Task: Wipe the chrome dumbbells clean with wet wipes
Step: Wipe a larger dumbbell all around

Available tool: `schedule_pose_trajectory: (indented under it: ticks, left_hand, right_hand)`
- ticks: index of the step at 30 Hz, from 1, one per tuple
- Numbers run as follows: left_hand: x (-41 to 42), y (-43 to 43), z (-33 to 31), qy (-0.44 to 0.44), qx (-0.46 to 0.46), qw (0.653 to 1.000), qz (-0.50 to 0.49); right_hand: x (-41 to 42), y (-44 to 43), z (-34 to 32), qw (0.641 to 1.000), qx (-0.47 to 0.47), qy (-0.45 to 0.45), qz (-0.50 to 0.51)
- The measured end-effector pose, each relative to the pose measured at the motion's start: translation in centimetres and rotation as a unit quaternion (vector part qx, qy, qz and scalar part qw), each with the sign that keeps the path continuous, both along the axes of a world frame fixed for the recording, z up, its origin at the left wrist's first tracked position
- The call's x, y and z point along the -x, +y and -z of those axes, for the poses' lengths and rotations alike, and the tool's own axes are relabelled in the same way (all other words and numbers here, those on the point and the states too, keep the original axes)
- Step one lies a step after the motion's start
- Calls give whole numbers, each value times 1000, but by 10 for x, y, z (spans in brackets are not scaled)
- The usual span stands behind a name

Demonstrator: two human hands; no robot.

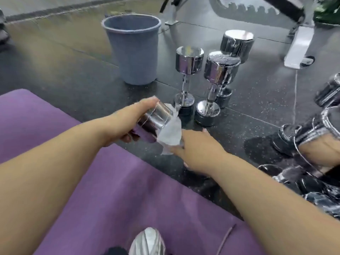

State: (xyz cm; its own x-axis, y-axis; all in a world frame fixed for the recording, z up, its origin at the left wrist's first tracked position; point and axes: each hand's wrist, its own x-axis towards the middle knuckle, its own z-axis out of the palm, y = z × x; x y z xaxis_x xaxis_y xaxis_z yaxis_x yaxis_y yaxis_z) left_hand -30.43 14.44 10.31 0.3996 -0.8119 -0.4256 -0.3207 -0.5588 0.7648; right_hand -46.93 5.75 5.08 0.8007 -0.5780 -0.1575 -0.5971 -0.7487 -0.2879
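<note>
My left hand [127, 122] grips one head of a small chrome dumbbell [156, 116], held tilted above the edge of the purple mat [92, 181]. A white wet wipe [170, 133] is wrapped over the dumbbell's middle, and my right hand [196, 150] holds it there from the right side. The handle and far head of the dumbbell are hidden under the wipe and my right hand. Three chrome dumbbells stand upright on the floor just beyond: one [187, 78] nearest, a second [215, 89] right of it, a third [235, 45] behind.
A grey-blue bucket [132, 50] stands on the dark rubber floor at the back left. Several more chrome dumbbells [312, 129] lie in a heap at the right edge. A white bench leg [298, 46] is at the back right. A crumpled silver packet [147, 242] lies on the mat near me.
</note>
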Motion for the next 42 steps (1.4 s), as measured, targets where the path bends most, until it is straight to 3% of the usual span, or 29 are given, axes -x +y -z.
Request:
schedule_pose_trajectory:
  ticks: [4, 12, 14, 18, 20, 21, 23, 24, 26, 27, 30, 33, 35, 39, 42]
  left_hand:
    - [-25, -5, 20, 59, 17, 997, -56]
    - [-64, 21, 83, 172, -51, 976, -120]
    - [-71, 28, 83, 173, -70, 978, -97]
    - [-92, 19, 65, 9, -56, 988, -144]
    - [-84, 18, 64, -102, -83, 987, -98]
    - [-77, 18, 69, -209, -71, 973, -69]
    - [-59, 20, 87, -431, 68, 900, -18]
    - [-47, 22, 94, -472, 137, 870, 49]
    - [-27, 20, 113, -502, 216, 810, 213]
    - [-17, 20, 123, -513, 211, 792, 255]
    - [-5, 5, 132, -556, 165, 775, 252]
    - [-13, -20, 118, -581, 74, 761, 279]
    - [-14, -34, 114, -570, 30, 773, 277]
    - [21, -48, 111, -397, 91, 871, 274]
    - [2, -47, 101, -420, 26, 870, 256]
  right_hand:
    - [-17, -6, 16, 998, 57, -15, 10]
    - [-41, -13, 46, 979, 162, 3, -123]
    - [-42, -10, 51, 975, 179, 7, -130]
    - [-44, -9, 52, 972, 191, 21, -132]
    - [-48, -8, 48, 978, 165, 40, -123]
    - [-50, -8, 45, 979, 160, 48, -118]
    - [-52, -9, 41, 980, 159, 54, -106]
    - [-51, -11, 44, 978, 177, 46, -104]
    - [-43, -13, 51, 971, 217, 25, -96]
    - [-36, -15, 54, 972, 217, 8, -84]
    - [-12, -23, 62, 979, 185, -62, -61]
    - [7, -29, 57, 991, 126, -47, 18]
    - [11, -33, 59, 994, 92, -36, 36]
    - [6, -41, 61, 995, 28, -83, 39]
    - [7, -42, 64, 995, 27, -84, 36]
